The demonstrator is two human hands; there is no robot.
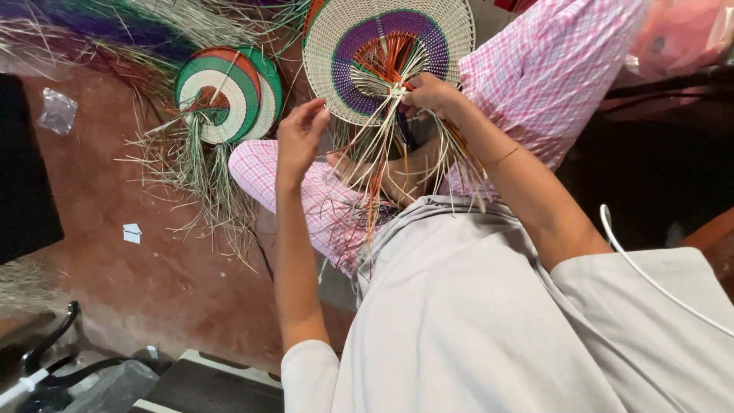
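Against the person's pink-checked knees leans a round woven mat (386, 57), cream with a purple ring; weaving looks midway. Right hand (428, 95) pinches the loose strands at the mat's lower edge. Left hand (300, 138), raised beside the mat, fingers curled around one thin strand (348, 149), likely to be threaded next; that wants a steady pull.

light: soft, even daylight, moderately bright | shadows: faint on the floor (115, 252), right side dark | glare: mild on the pink bag (680, 38) | blur: slight at the hands | edges: wide-angle bending
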